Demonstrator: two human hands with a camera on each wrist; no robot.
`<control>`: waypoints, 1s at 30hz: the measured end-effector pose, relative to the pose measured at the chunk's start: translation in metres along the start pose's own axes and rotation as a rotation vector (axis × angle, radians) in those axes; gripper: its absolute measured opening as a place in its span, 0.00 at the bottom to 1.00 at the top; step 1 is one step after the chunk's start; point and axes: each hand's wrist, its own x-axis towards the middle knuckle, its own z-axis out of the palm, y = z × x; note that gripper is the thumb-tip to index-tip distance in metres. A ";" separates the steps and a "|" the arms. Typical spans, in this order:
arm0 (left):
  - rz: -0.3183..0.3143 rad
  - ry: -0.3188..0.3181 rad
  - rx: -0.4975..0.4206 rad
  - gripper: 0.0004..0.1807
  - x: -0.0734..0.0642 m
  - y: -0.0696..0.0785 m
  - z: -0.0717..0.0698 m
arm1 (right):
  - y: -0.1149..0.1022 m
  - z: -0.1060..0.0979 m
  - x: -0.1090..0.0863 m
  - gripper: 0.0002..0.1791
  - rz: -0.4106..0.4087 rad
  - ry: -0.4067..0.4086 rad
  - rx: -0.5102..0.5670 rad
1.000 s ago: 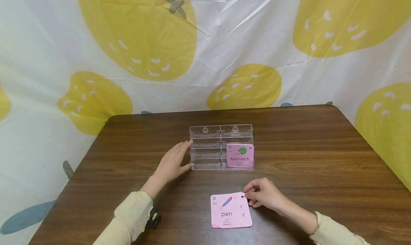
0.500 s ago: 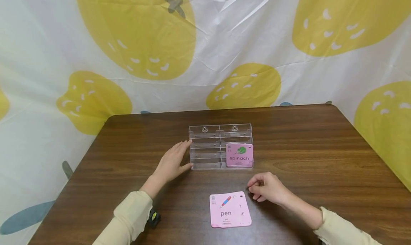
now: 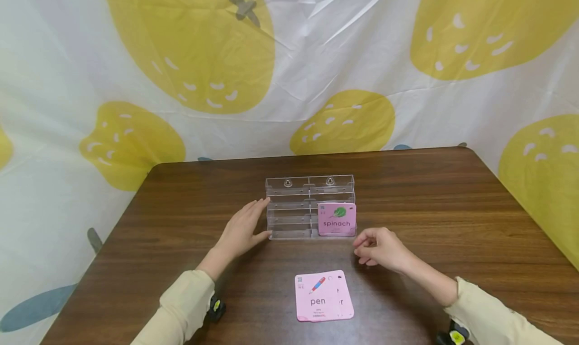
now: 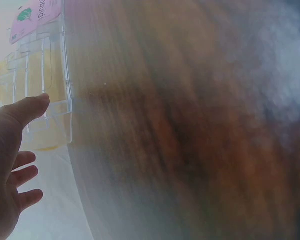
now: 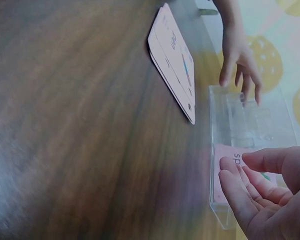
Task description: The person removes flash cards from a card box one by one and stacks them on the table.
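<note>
1. The left hand [image 3: 242, 227] holds no card: its thumb and fingers are spread and fairly straight, meeting the left edge of a clear plastic holder [image 3: 289, 232]. The thumb sits low, by the front corner, and the fingers reach farther back, a span that probably keeps the light holder from sliding.

2. The holder rests on the wooden surface [image 3: 420, 199] with its tiers rising away from the person, so each compartment likely faces them for easy reach and reading.

3. A pink spinach card [image 3: 336, 223] stands in the front right compartment, leaning back, its picture and word turned towards the person. The tier behind it probably props it at that slant. Whether other cards stand behind it, I cannot tell.

4. The right hand [image 3: 384, 247] grasps nothing – its fingers are loosely bent, with a gap to the thumb in the right wrist view. It is just beside the holder's front right corner; whether a fingertip touches there is hard to judge.

5. Nearer the person, a pen card [image 3: 314, 297] lies face up, overlapping another pink card [image 3: 345, 301] that shows only along its right side. Lying flat and upright to the reader – in front of the holder, between the two arms – they seem set within reach of either hand.
</note>
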 end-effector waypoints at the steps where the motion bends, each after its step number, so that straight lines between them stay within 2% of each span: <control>1: -0.003 -0.003 0.001 0.42 0.000 0.000 0.000 | 0.000 -0.001 0.001 0.09 0.002 0.007 -0.003; 15: -0.012 -0.015 0.011 0.42 0.000 0.001 0.000 | -0.006 -0.014 0.011 0.12 0.034 0.064 -0.091; 30: -0.018 -0.016 0.014 0.43 0.000 0.002 -0.001 | -0.007 -0.031 0.026 0.16 -0.018 0.130 -0.118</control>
